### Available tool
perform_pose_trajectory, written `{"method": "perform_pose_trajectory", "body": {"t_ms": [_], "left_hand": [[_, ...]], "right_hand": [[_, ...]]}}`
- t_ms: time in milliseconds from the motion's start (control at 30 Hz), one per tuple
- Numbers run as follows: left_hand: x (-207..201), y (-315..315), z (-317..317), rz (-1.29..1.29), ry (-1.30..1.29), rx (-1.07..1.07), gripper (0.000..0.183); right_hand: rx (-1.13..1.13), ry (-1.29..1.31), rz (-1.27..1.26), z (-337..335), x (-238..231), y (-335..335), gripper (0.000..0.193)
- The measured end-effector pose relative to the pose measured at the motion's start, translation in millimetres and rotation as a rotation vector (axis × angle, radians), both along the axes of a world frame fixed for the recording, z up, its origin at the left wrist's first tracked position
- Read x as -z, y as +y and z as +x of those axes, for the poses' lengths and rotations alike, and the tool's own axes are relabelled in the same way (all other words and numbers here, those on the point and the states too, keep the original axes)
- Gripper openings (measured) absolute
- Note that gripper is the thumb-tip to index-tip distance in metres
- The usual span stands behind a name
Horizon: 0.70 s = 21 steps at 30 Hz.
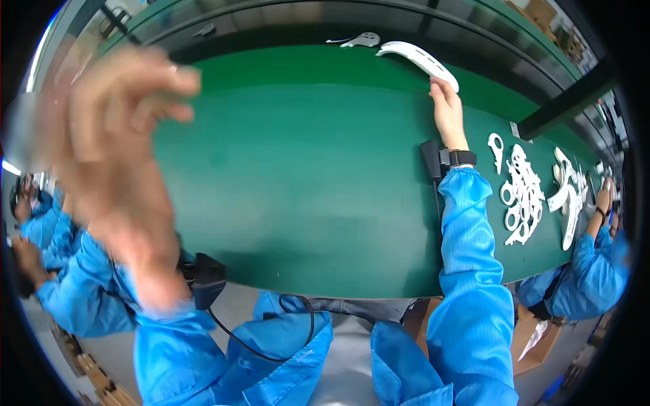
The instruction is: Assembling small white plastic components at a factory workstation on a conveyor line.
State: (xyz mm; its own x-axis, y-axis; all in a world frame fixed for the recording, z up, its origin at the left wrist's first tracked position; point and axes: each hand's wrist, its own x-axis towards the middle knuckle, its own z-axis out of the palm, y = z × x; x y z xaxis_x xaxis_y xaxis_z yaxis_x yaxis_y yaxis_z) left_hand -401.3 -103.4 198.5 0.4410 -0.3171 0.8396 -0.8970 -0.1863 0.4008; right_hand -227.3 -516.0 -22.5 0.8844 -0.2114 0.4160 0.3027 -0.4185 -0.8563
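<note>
Workbench (pixel 305 169) in green: at its far side, the right hand (pixel 447 108) touches the near end of a curved, slotted white plastic strip (pixel 414 57), grip unclear to me; the left hand (pixel 112 145), blurred, is raised half-curled, its hold uncertain.

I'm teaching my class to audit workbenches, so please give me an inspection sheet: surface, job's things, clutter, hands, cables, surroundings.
Surface: plain green worktop.
Job's things: curved white part at the far side.
Clutter: heap of white ring-ended parts at right; small white part near the far edge.
Hands: right hand touching the curved part's near end; left hand raised, blurred, grip unclear.
Cables: black cable below the left wrist.
Surroundings: blue-sleeved co-workers on both sides; cardboard box lower right.
</note>
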Motion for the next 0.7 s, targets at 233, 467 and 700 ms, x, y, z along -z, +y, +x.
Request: {"method": "perform_pose_trajectory", "body": {"t_ms": [233,467,700], "left_hand": [[-80.4,11.6,40.8,0.373,-0.348,0.082,0.123],[-178.7,1.0,54.0,0.35,-0.759,-0.127,0.124],[-295.2,-22.9,-72.8,0.364,-1.106,-0.348,0.124]], "right_hand": [[-0.094,-0.086,0.073,18.3,2.7,18.6,0.033],[-0.077,-0.072,0.072,-36.7,-8.9,-0.2,0.029],[-0.076,0.065,0.02,-24.6,26.1,-54.6,0.028]]}}
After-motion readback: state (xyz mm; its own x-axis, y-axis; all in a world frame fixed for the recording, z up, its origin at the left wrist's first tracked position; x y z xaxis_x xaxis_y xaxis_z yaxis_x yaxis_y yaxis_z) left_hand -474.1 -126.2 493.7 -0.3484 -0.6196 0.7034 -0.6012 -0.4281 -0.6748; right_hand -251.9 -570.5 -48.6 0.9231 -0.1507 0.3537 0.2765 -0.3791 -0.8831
